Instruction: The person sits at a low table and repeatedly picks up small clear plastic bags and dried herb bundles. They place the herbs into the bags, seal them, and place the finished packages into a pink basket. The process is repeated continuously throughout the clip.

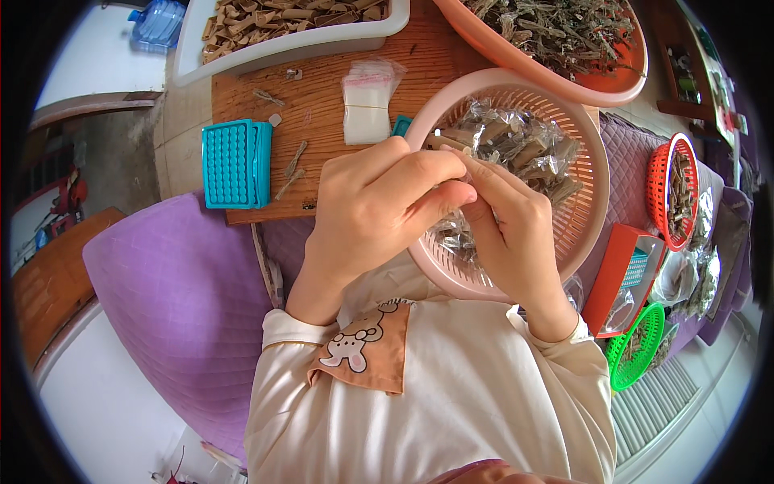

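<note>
My left hand (375, 202) and my right hand (516, 222) meet fingertip to fingertip above the near left part of a pink slotted basket (598, 189). Both are closed in a pinch; whatever sits between the fingers is hidden. Clear plastic packets (524, 149) filled with dried brown and grey plant pieces lie in the basket beneath and beyond my hands. Left of the basket, on the wooden table (310, 93), is a banded stack of small clear bags (367, 113). Farther left rests a teal plastic tray (235, 164) with rows of round cups.
At the back stand a white tub (322, 42) of brown curved pieces and an orange basin (625, 85) of dried stalks. Loose stalks (294, 161) lie on the table. To the right are a red basket (657, 189), an orange box (614, 282) and a green basket (657, 327).
</note>
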Demonstrator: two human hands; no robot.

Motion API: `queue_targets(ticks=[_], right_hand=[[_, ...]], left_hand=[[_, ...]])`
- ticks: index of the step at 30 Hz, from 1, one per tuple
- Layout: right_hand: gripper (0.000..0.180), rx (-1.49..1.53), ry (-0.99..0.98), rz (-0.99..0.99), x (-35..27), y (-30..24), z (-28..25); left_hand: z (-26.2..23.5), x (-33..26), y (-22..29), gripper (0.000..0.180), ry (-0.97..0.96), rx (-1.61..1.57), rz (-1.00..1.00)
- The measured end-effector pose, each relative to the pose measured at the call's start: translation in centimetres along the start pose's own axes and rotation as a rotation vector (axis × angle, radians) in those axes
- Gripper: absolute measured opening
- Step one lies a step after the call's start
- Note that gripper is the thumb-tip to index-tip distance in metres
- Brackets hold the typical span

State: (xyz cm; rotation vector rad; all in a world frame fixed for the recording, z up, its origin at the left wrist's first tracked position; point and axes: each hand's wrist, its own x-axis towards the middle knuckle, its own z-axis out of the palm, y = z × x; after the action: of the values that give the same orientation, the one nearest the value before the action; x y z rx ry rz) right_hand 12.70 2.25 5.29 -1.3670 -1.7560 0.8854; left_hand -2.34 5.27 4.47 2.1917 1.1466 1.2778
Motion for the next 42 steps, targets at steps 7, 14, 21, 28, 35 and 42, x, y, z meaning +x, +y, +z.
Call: queue_targets(ticks=[7, 14, 21, 28, 35, 42], right_hand=[[0.025, -0.073, -0.003, -0.023, 0.2, -0.1, 0.0], [0.024, 0.141, -0.059, 0.016, 0.1, 0.5, -0.7], [0.028, 0.686, -0.118, 0.237, -0.5, 2.0, -1.3], [0.026, 0.66, -0.114, 0.27, -0.6, 1.9, -1.0], [0.023, 0.501, -0.07, 0.261, -0.5, 1.3, -0.7], [0.025, 0.517, -0.108, 0.268, -0.6, 1.3, -1.0]], left_hand=[[0.1, 0.2, 0.0, 0.016, -0.052, -0.027, -0.04], [-0.9, -0.2, -1.9, 0.011, 0.01, -0.63, -0.359], [-1.9, -0.2, -3.5, 0.017, 0.191, -1.221, -0.587], [-0.3, -0.8, -1.9, 0.034, 0.061, -0.507, -0.242], [0.5, 0.0, -0.3, 0.029, -0.009, -0.027, 0.018], [0.8, 0.4, -2.0, 0.01, 0.15, -0.483, -0.132]])
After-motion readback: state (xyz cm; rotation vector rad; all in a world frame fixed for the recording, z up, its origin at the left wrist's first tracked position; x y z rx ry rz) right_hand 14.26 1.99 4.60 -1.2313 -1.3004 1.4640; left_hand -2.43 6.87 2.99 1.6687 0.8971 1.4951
